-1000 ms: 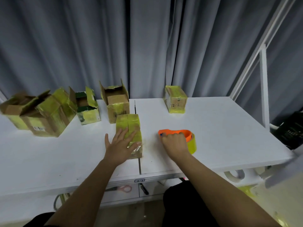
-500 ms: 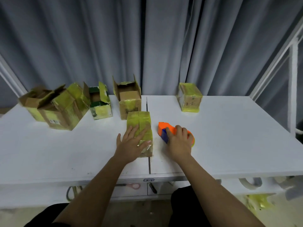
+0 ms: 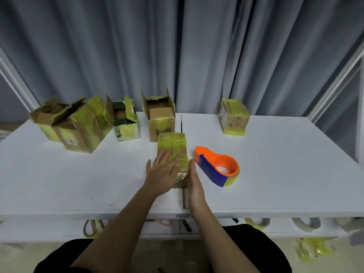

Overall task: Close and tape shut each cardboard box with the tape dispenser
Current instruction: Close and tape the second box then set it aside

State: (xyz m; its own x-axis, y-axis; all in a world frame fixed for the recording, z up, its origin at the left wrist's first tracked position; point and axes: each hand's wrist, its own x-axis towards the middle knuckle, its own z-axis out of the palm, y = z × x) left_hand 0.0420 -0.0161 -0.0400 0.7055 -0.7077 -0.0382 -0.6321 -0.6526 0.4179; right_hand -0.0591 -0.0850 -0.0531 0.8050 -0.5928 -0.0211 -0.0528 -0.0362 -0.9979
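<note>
Right hand [image 3: 194, 181] off tape dispenser [image 3: 217, 167], now flat vs taped box [image 3: 173, 152].

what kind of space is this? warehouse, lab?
Likely a staged packing or data-collection bench, not a warehouse: a plain white table set against grey curtains, a row of small, heavily re-taped cardboard boxes, and spare tape rolls on a shelf under the tabletop.

Glossy-taped cardboard box [image 3: 173, 148]; plastic dispenser [image 3: 216, 166]; matt table [image 3: 275, 174].
</note>
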